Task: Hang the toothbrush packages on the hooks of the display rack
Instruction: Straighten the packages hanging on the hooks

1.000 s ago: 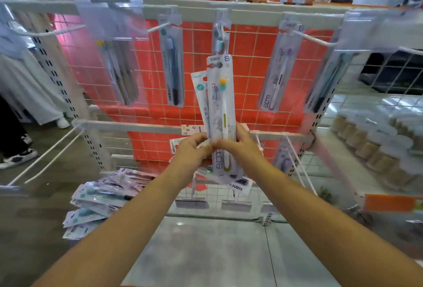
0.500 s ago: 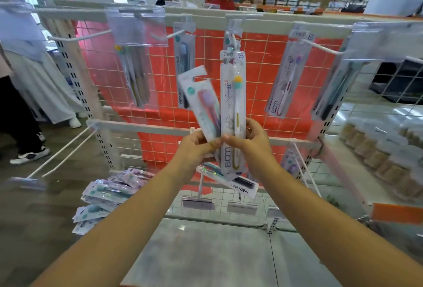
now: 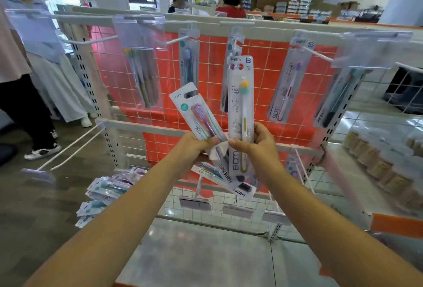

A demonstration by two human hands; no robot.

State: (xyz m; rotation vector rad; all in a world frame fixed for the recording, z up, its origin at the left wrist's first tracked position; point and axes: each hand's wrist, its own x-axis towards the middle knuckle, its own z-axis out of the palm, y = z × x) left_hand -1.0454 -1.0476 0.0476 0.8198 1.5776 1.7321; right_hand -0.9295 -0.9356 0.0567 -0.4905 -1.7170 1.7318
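My right hand (image 3: 258,147) grips the lower part of a white toothbrush package (image 3: 241,108) with a yellow-and-teal brush head, held upright in front of the rack. Its top slot is level with the middle hook (image 3: 234,41), which carries another package. My left hand (image 3: 191,149) holds a fanned bunch of packages; the front one, with a purple brush (image 3: 196,115), tilts left. More packages poke out below both hands (image 3: 238,186). The upper hooks of the display rack (image 3: 146,23) hold hanging packages (image 3: 287,85).
A pile of toothbrush packages (image 3: 105,192) lies on the floor at lower left. Bare white hooks (image 3: 68,149) stick out at the left. A person (image 3: 25,94) stands at far left. Jars (image 3: 389,160) fill a shelf at right. A grey shelf (image 3: 194,252) lies below.
Both hands have risen. The packages spread apart: the purple-brush one swung left in my left hand, and the white one rose upright toward the middle hook.
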